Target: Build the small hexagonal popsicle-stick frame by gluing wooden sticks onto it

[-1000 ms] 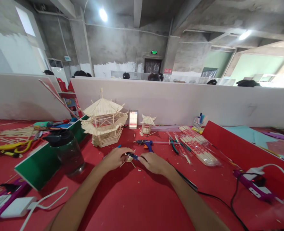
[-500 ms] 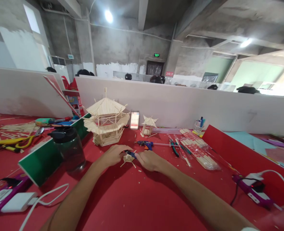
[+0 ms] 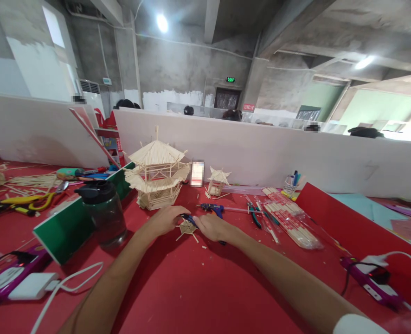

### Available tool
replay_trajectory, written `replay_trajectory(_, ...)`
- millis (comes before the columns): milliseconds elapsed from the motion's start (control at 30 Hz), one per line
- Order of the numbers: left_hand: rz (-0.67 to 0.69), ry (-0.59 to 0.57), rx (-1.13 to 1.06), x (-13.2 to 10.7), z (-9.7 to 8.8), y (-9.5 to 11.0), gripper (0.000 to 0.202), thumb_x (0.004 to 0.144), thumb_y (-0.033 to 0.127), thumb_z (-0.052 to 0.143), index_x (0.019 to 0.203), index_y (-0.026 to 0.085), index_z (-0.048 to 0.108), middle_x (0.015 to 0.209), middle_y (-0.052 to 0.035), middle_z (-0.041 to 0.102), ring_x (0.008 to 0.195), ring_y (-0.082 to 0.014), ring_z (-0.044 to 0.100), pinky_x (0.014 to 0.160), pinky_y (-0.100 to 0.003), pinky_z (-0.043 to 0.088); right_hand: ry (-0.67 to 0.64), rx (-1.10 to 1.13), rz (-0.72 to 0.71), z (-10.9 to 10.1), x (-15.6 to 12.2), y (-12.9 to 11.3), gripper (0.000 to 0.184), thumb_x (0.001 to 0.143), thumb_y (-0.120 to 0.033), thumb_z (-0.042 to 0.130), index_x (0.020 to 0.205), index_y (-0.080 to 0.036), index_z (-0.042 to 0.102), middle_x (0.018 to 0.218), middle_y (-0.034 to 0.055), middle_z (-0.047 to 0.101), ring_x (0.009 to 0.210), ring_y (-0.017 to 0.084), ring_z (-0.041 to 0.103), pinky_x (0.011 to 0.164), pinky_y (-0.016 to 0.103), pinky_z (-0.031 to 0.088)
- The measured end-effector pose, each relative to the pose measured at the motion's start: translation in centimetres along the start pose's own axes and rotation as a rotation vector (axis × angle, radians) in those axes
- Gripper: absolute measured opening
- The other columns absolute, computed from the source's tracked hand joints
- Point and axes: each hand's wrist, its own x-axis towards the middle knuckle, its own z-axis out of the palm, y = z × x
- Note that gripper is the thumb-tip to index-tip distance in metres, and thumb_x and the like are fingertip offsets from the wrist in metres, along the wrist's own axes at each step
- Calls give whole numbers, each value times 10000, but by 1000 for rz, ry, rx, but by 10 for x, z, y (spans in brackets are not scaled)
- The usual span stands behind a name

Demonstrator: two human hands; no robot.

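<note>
My right hand [image 3: 214, 226] is wrapped around pliers [image 3: 190, 220] with dark blue and black handles; one handle end shows below the palm. The head of the pliers points left, over a small frame of pale wooden sticks [image 3: 187, 228] with thin legs spreading out on the red table. My left hand [image 3: 167, 220] reaches in from the other side, fingers bent and closed near the pliers' head and the frame's far edge. What its fingertips pinch is hidden. Just behind the hands lies a blue glue gun [image 3: 213, 209].
A large stick pavilion [image 3: 157, 178] and a small one [image 3: 218, 180] stand behind. At left are a dark water bottle [image 3: 104, 215] and a green divider [image 3: 64, 232]. Packs of sticks [image 3: 292, 218] and green-handled pliers [image 3: 254, 217] lie right, before a red divider [image 3: 358, 236].
The view has shifted slightly. The right hand has turned a little on the pliers, and a dark handle end now shows beneath it. The left hand stays by the stick frame.
</note>
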Motion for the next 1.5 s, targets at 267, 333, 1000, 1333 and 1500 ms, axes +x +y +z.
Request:
replay_trajectory(267, -64, 34, 89, -1, -1, -12, 374, 845, 64, 485, 1118, 222, 685, 1120, -61, 724, 1030, -224, 650, 903, -325, 476, -50, 117, 182, -8, 13, -6, 667, 1046, -395, 99, 1019, -87, 689, 1028, 214, 720, 980, 276, 695, 849, 350, 480)
replay_trajectory(333, -76, 76, 111, -2, 0, -15, 398, 839, 53, 477, 1150, 215, 664, 1150, -78, 707, 1060, -231, 635, 930, -344, 470, -58, 116, 217, -12, 12, -5, 664, 1044, -411, 110, 1029, -94, 693, 1040, 212, 720, 989, 280, 693, 855, 356, 478)
replay_trajectory(1000, -183, 146, -6, -5, 7, 0, 209, 910, 231, 508, 1086, 217, 620, 1014, -50, 685, 935, -202, 615, 834, -314, 444, 60, 93, 751, -13, -88, 92, 492, 849, -563, 578, 1070, -129, 649, 1109, 194, 673, 1006, 332, 646, 781, 368, 458)
replay_trajectory(1333, -132, 83, 7, -2, 7, 9, 134, 902, 277, 550, 848, 198, 644, 856, -35, 658, 847, -191, 587, 763, -303, 419, 20, 12, 715, 2, -86, 91, 498, 825, -460, 641, 1189, -121, 621, 1237, 197, 611, 1166, 345, 560, 929, 396, 422)
replay_trajectory(1500, -112, 54, -27, -2, 9, 7, 211, 937, 300, 483, 873, 187, 650, 862, -46, 650, 792, -175, 585, 719, -286, 424, 126, 5, 695, -4, -76, 71, 436, 869, -414, 612, 1217, -151, 594, 1232, 171, 610, 1179, 323, 538, 950, 389, 405)
